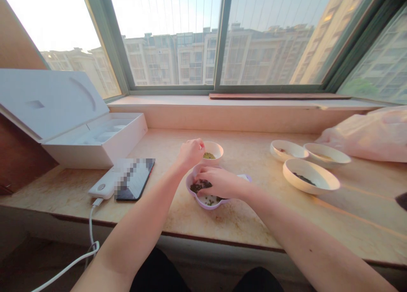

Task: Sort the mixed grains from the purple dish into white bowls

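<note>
My left hand (191, 153) is held at the left rim of a small white bowl (218, 150) with green beans (209, 155) in it. Its fingers are pinched together, and whatever they hold is too small to make out. Nearer to me, my right hand (219, 182) reaches down into a purple-rimmed, lobed bowl (212, 207). Thumb and fingers are apart there, touching or just over a heap of small dark grains (197, 186). A few loose greenish beans lie on that bowl's pale bottom. The hand covers much of its right side.
Three white bowls stand at the right; the nearest bowl (327, 182) holds dark bits. Behind them lies a pale plastic bag (372, 133). At left are an opened white box (124, 135), a phone (140, 182) and a white power bank (103, 182) with a cable (90, 224).
</note>
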Demonstrator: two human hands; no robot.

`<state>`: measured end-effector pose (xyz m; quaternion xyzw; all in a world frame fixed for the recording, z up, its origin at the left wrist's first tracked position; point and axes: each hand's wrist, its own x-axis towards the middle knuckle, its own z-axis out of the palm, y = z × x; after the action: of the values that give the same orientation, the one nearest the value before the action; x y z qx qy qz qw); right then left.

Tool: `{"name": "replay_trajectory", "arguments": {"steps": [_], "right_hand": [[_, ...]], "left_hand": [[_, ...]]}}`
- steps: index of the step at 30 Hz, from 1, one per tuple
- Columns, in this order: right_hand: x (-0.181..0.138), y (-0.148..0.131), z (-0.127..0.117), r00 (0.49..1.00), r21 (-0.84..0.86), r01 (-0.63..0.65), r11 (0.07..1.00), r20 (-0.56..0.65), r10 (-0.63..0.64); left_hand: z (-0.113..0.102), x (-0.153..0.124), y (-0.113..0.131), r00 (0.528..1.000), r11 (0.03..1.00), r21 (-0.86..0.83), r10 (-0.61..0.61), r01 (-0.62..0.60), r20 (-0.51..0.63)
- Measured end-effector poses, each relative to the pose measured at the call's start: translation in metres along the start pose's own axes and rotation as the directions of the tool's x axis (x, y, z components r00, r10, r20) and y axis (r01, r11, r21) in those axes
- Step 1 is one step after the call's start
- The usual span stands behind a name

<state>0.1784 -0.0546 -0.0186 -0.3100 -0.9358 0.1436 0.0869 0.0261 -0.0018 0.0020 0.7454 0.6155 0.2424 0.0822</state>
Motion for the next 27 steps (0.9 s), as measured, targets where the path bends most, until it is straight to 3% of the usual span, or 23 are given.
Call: {"name": "replay_trajectory", "arguments": {"steps": [4,18,21,27], "right_hand": [[0.001,0.0007,0.0036,1.0,0.035,0.005,0.999,-0.007,-0.005],[0.0016,-0.0037,0.0051,0.986,0.11,-0.152,0.982,0.09,0.142],[0.002,-0.0021,0.0055,0.988,0.125,-0.151,0.981,0.059,0.144],[0.0006,0.0035,-0.0007,0.99,0.433,-0.07,0.899,-0.081,0.116]], "left_hand": [[0.001,-0.0005,0.0007,1.0,1.0,0.014,0.018,-0.018,0.0],[0.0045,0.0008,0.0005,0.998,0.997,-0.047,0.058,-0.057,0.007],[0.0035,0.0008,0.0003,0.998,0.997,-0.048,0.065,-0.065,0.006],[0.0029,0.0022,-0.0009,0.997,0.997,-0.035,0.074,-0.074,0.002]]}}
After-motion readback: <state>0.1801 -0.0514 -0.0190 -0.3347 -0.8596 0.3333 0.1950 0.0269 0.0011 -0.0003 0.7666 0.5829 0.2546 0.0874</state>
